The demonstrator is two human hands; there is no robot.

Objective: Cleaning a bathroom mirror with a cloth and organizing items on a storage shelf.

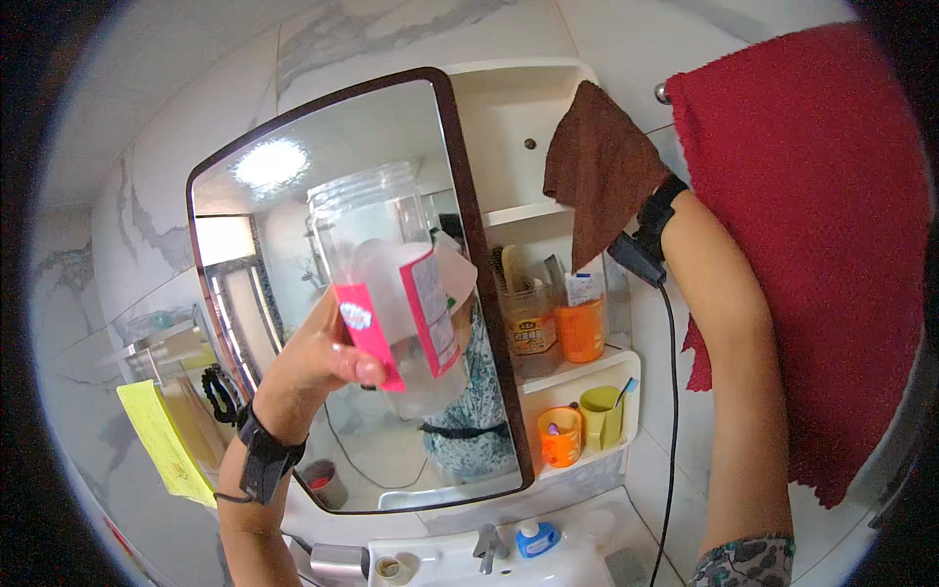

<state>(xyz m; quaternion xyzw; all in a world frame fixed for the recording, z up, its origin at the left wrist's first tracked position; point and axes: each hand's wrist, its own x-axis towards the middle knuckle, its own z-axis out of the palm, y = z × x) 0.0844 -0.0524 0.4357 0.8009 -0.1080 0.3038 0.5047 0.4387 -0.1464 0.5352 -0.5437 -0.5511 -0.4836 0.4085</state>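
Note:
My left hand (326, 348) grips a clear plastic jar (370, 213) in front of the mirror. The jar is tilted and has an uncovered threaded mouth at the top; a pink label (367, 330) on it has come partly loose and curls. A brown cloth (605, 161) hangs over my right hand and hides its fingers; only the right wrist (678, 198) and forearm show. Cloth and hand are raised before the upper shelf (506, 139) of the white wall cabinet, right of the mirror (257, 169).
Lower shelves hold a jar with hairbrushes (532, 330), an orange cup (582, 330), another orange cup (560, 440) and a green cup (601, 422). Below are a sink faucet (489, 547) and blue soap bottle (538, 539). A red towel (799, 242) hangs at right, a yellow cloth (165, 440) at left.

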